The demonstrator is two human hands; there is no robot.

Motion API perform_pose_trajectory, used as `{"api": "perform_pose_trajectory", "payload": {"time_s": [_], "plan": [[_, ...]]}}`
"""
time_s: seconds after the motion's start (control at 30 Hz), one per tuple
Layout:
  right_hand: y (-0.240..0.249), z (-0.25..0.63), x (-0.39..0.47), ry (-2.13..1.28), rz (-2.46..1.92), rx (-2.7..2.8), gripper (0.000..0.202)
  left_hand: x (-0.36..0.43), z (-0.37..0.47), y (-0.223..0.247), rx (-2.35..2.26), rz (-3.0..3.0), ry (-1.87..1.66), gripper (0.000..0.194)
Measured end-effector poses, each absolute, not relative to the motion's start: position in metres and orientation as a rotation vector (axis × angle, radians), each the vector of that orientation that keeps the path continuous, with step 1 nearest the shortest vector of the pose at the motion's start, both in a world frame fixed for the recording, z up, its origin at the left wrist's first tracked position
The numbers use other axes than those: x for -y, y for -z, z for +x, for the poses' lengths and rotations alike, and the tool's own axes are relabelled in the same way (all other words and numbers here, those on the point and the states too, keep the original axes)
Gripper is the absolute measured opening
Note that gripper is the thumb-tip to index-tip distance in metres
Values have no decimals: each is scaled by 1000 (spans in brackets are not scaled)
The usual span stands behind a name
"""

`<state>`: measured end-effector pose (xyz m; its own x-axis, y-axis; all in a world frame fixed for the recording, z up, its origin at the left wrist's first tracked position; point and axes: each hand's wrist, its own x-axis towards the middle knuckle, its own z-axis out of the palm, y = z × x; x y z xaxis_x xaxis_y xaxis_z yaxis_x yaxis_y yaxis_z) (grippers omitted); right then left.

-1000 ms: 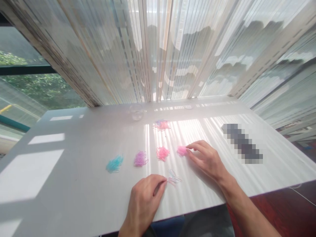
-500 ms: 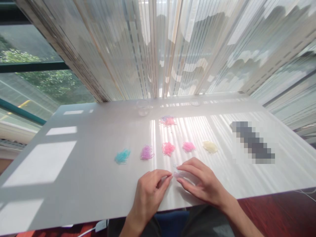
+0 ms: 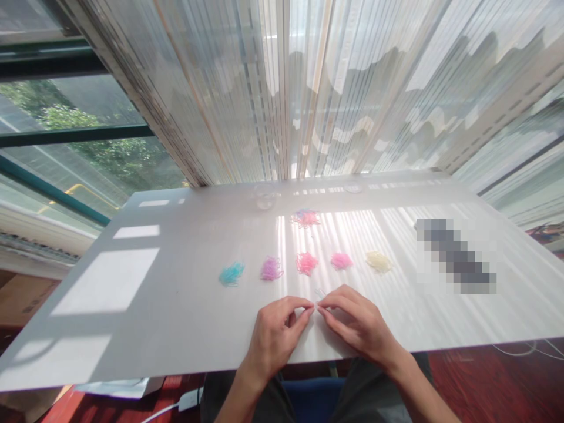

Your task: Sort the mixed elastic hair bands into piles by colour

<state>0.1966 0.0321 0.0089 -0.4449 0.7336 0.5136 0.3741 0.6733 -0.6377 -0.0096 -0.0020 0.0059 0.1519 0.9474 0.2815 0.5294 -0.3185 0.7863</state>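
Observation:
Near the table's front edge, my left hand (image 3: pixel 278 329) pinches thumb and forefinger together; whatever lies between the tips is too small to make out. My right hand (image 3: pixel 359 320) meets it fingertip to fingertip, also pinched on something too small to name. Just beyond the fingertips lie a few pale, thin bands (image 3: pixel 319 292). Farther back is a row of small heaps of bands: teal (image 3: pixel 231 274), purple (image 3: pixel 271 268), coral pink (image 3: pixel 306 263), bright pink (image 3: pixel 341 261) and pale yellow (image 3: pixel 379 262). Behind them sits a mixed pink and blue heap (image 3: pixel 306 218).
A clear round container (image 3: pixel 265 198) stands at the back of the white table (image 3: pixel 185 329), with a clear lid-like disc (image 3: pixel 353 188) to its right. A blurred-out dark object (image 3: pixel 456 252) lies at the right. A white adapter (image 3: pixel 189 399) with a cable is below the front edge.
My right thumb and forefinger have closed and come left to meet my left fingertips. The view has shifted a little, so the table appears farther right.

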Motion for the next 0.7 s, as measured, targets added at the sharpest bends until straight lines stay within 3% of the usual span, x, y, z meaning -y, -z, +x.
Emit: {"api": "perform_pose_trajectory", "payload": {"time_s": [0.4, 0.7], "plan": [[-3, 196, -33, -519, -870, 2051, 15, 2, -7, -7, -1464, 1825, -1086, 12], [-3, 196, -33, -440, -991, 1937, 15, -30, -14, -34, -1663, 1822, -1110, 10]]}}
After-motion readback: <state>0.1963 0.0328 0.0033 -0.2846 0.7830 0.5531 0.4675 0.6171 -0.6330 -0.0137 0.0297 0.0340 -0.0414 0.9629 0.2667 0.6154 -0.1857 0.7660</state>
